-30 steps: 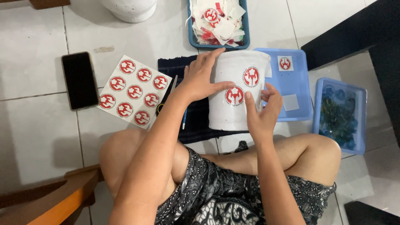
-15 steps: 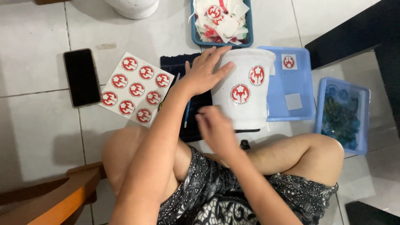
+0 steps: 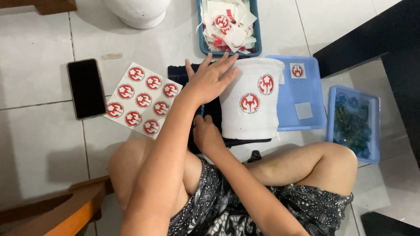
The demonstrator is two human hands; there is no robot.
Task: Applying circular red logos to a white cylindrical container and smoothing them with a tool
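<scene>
The person sits cross-legged on the floor of pale tiles. The right hand is nearest, low between the knees, resting on a dark cloth; its fingers curl downward, but I cannot tell if they grip something. The left forearm crosses over it, and the left hand lies flat with spread, released fingers against the left side of a white bucket, grasping nothing. The bucket lies on its side on the cloth and shows two round red stickers.

Left of the cloth lies a sticker sheet with nine red circles, and further left a black phone. Right of the bucket is a blue lid, then a blue tray with dark pieces. Farthest is a blue tray of paper scraps and a white pot.
</scene>
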